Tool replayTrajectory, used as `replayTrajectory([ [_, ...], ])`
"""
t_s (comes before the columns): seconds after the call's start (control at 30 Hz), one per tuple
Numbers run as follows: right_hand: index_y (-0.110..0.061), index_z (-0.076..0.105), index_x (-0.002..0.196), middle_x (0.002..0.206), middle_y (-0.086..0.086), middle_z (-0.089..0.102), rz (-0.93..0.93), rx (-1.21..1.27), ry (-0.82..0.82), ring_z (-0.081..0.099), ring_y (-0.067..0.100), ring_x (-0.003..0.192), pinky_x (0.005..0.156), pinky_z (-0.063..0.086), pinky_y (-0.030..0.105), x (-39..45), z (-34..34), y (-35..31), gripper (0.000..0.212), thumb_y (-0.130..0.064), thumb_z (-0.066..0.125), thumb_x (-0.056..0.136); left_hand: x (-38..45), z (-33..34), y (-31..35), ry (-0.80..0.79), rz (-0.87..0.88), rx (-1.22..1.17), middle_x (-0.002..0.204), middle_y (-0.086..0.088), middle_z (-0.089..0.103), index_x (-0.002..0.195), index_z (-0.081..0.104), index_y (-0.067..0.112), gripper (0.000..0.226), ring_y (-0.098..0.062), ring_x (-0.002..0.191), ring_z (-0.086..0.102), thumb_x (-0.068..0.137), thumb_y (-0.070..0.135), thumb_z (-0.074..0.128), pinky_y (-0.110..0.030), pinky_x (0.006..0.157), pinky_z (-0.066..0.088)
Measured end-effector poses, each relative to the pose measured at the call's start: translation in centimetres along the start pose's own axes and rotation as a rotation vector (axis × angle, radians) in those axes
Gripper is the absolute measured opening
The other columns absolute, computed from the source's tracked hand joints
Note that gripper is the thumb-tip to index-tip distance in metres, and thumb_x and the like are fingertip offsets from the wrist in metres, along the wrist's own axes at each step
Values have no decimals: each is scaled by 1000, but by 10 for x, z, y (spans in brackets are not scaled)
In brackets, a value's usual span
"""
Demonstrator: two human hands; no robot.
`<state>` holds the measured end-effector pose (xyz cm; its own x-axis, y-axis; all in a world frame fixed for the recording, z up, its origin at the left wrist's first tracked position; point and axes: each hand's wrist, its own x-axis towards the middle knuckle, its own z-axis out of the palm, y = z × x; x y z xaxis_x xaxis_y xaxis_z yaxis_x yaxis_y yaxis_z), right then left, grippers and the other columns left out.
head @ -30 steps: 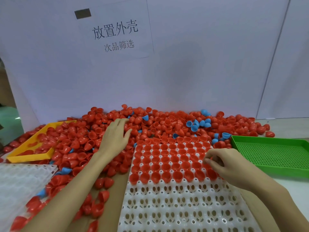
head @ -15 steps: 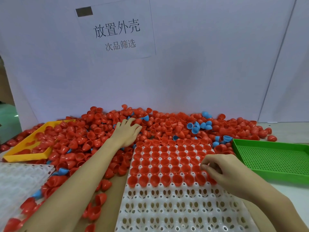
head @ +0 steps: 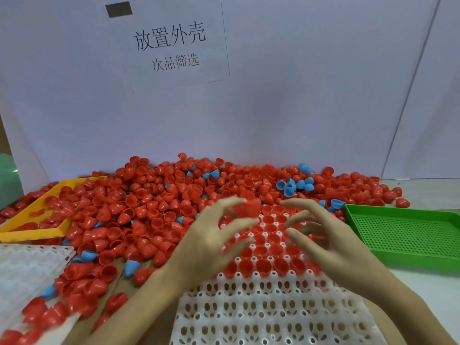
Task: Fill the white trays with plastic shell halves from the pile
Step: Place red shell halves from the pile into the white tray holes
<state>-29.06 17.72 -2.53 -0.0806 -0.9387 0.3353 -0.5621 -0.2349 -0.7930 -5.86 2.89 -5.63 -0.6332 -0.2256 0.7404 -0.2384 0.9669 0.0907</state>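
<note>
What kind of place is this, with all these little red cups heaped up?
Probably a small factory or workshop sorting bench. A big pile of red plastic shell halves lies against a white backboard, a white tray with many sockets is being filled by hand, and a printed Chinese sign hangs above.

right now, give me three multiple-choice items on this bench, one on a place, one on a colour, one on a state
1. Where does the green tray lie?
A. right of the white tray
B. left of the pile
C. on the yellow tray

2. What colour are most shell halves in the pile?
A. blue
B. red
C. green

3. How full is the white tray under the hands?
A. every pocket filled
B. far rows filled, near rows bare
C. no pocket filled

Answers:
1 A, it sits at the right edge beside the white tray.
2 B, red ones dominate, with a few blue.
3 B, red halves fill the far rows only.
</note>
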Motion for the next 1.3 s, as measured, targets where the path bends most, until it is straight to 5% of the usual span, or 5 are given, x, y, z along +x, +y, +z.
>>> replayTrajectory([
  [0.4,-17,76,97,91,-6,73,36,35,-130,71,9,82,71,58,23,-8,29,-34,7,-24,73,96,-29,-6,59,37,-32,-11,112,-7,67,83,70,6,28,-16,83,66,100,28,67,-28,70,58],
  [0.63,-13,74,96,87,1,75,81,23,-73,69,3,75,67,49,10,-7,27,-46,13,-22,65,101,-33,-8,53,91,-133,-153,125,4,68,105,62,14,10,-8,115,67,101,24,64,-30,95,58],
  [0.8,-9,75,93,80,-5,76,86,64,-8,66,-4,65,61,45,5,-7,33,-47,17,-20,64,102,-34,-8,52,78,-197,-227,135,13,65,143,57,18,41,-4,126,63,103,27,63,-28,103,54],
  [1.07,-20,74,89,83,0,75,46,94,69,69,12,72,67,54,22,6,53,-31,14,-25,68,100,-34,-10,48,166,-227,-220,125,16,68,131,68,16,40,2,113,67,92,10,76,-18,93,56],
  [1.3,-26,72,95,102,-12,69,-112,-120,-86,70,15,94,77,55,22,4,43,-25,7,-20,71,100,-37,-17,47,77,-433,-454,140,17,55,134,62,32,50,-7,125,62,90,41,81,-17,100,51],
])
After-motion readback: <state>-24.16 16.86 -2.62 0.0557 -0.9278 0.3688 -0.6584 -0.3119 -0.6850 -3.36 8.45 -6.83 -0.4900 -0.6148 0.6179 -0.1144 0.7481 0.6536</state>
